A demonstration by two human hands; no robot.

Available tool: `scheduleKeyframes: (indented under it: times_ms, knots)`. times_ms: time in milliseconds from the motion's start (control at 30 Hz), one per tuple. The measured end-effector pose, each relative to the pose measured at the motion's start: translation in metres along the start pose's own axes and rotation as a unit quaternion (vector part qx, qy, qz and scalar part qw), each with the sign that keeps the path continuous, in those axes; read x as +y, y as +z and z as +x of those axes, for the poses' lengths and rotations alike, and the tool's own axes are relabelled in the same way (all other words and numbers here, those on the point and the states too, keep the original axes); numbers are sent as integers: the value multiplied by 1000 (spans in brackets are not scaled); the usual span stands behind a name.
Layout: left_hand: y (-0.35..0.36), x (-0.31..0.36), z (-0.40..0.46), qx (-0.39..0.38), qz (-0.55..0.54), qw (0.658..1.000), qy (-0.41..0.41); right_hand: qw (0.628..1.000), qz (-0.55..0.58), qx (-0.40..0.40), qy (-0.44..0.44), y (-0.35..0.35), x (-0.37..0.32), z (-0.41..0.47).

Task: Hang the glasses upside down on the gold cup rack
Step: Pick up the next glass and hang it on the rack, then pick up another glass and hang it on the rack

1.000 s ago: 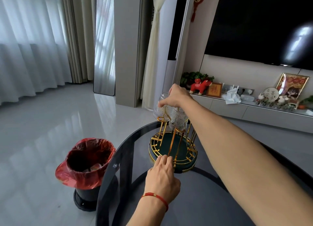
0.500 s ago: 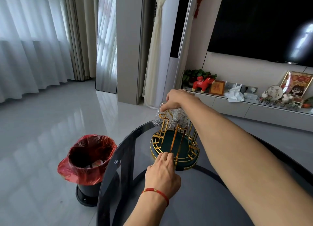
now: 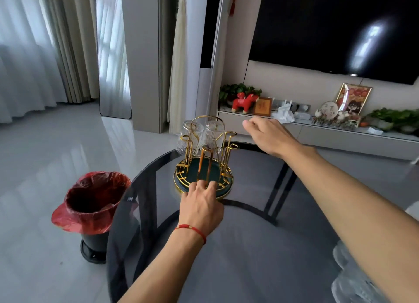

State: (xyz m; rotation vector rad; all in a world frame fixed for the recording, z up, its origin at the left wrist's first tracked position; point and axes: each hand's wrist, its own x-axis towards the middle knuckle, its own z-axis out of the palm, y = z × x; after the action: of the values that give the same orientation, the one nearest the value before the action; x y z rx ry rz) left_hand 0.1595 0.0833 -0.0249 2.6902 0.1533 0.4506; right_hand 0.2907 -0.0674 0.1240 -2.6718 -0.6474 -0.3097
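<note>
More glasses (image 3: 353, 277) sit blurry at the table (image 3: 249, 257) edge. The left hand (image 3: 200, 208) presses fingertips on the gold cup rack (image 3: 204, 178) base. Two glasses (image 3: 200, 136) hang upside down there. Beside them the right hand (image 3: 269, 134) floats loose, holding nothing.

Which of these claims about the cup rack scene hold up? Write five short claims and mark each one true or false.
1. Two glasses hang upside down on the gold rack. True.
2. The right hand grips a glass. False: it is empty, beside the rack.
3. The left hand touches the rack's base. True.
4. The bin liner is blue. False: red.
5. The rack stands on the floor. False: on the glass table.
</note>
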Motion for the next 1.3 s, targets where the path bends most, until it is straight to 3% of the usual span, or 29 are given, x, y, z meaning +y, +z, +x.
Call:
scheduleKeyframes:
  times_ms: [100, 200, 333, 433, 533, 633, 1000, 1100, 1200, 1267, 1300]
  knots:
    - [2, 16, -9, -13, -36, 998, 47, 999, -21, -35, 33, -18, 33, -43]
    - [9, 29, -21, -72, -84, 989, 102, 988, -65, -126, 54, -28, 64, -88]
    - [16, 41, -34, -115, -112, 976, 145, 946, -140, -277, 90, -36, 93, -138]
    - [19, 44, -41, -129, -106, 972, 166, 909, -211, -339, 115, -36, 114, -166]
    - [22, 47, -48, -136, -101, 970, 173, 887, -262, -338, 175, -36, 137, -188]
    - [24, 49, -51, -159, -95, 968, 172, 889, -240, -326, 213, -35, 148, -196]
    - [23, 57, -49, -193, -141, 958, 158, 904, -201, -299, 230, -32, 147, -175]
    - [20, 62, -47, -192, -194, 951, 146, 942, -119, -237, 205, -30, 135, -169]
    - [15, 67, -43, -204, -270, 938, 72, 968, 51, -150, 195, -25, 113, -161]
    - [10, 68, -39, -220, -373, 901, -32, 947, 196, -148, 207, -18, 94, -155]
    - [7, 67, -36, -237, -438, 862, -94, 931, 249, -161, 211, -14, 86, -153]
